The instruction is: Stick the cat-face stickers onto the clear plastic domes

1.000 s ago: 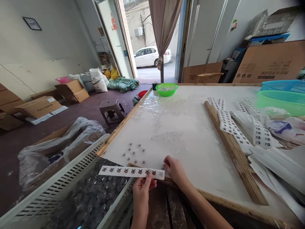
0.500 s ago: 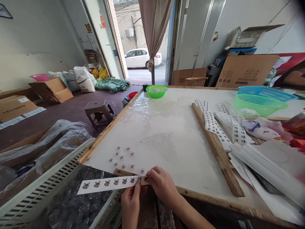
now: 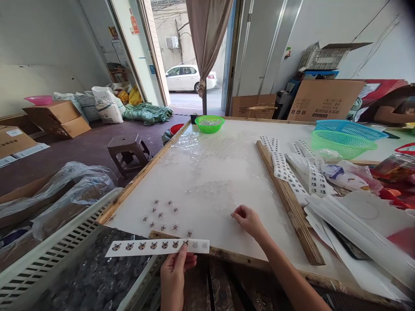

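My left hand (image 3: 177, 270) pinches a white strip of animal-face stickers (image 3: 154, 245) between thumb and fingers, over the table's near edge. Several printed faces run along its left part, while two faint blank spots show at the right end. Over the white tabletop (image 3: 207, 172), my right hand (image 3: 249, 221) is closed in a pinch, with a small dark sticker (image 3: 232, 215) just showing at the fingertips. Small clear pieces bearing animal faces (image 3: 161, 215) lie scattered on the tabletop left of it. Clear pieces (image 3: 217, 190), hard to make out singly, lie farther in.
A wooden bar (image 3: 292, 207) and sticker sheets (image 3: 285, 168) lie on the right, near a green basket (image 3: 343, 144). A green bowl (image 3: 209, 125) stands at the far edge. A white crate (image 3: 65, 246) of clear pieces sits at lower left; a stool (image 3: 128, 149) stands beyond.
My right hand has left the strip's right end and moved right over the tabletop, taking a sticker. Blank spots now show there. My left hand still holds the strip.
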Demonstrator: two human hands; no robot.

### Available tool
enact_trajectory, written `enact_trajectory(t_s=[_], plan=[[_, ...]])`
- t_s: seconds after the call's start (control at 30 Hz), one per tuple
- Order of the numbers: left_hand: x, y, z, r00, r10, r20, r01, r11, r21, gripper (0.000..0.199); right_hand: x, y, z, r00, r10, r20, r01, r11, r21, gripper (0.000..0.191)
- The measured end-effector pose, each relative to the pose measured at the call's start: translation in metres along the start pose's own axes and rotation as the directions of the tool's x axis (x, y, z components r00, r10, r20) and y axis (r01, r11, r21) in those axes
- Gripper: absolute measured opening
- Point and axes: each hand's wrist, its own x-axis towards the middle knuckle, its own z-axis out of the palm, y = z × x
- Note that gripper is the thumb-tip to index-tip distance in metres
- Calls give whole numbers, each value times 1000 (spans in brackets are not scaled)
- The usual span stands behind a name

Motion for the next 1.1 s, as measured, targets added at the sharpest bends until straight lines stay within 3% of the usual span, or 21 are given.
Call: enact_trajectory(t_s=[0.27, 0.47, 0.63, 0.8, 0.93, 1.03, 1.1], plan=[[-5, 9, 3, 999, -40, -13, 41, 999, 34, 51, -5, -11, 9, 999, 42, -6, -43, 987, -157, 11], [-2, 5, 0, 1000, -7, 10, 7, 999, 31, 46, -11, -12, 18, 993, -100, -62, 68, 921, -385, 6], [0, -1, -5, 999, 36, 13, -36, 999, -10, 42, -26, -4, 19, 995, -86, -54, 52, 883, -466, 9], [-1, 1, -6, 997, 69, 23, -68, 997, -20, 42, -33, -7, 45, 992, -120, -39, 100, 936, -338, 18], [-5, 4, -7, 990, 132, 47, -134, 990, 46, 42, -29, -46, 72, 980, -174, 100, 191, 961, -199, 13], [-8, 5, -8, 981, 188, 55, -193, 975, 109, 44, -35, -80, 73, 949, -259, 178, 269, 963, -33, 19], [-10, 5, -7, 972, 221, 81, -232, 958, 170, 42, -45, -96, 68, 895, -346, 281, 336, 938, 83, 18]])
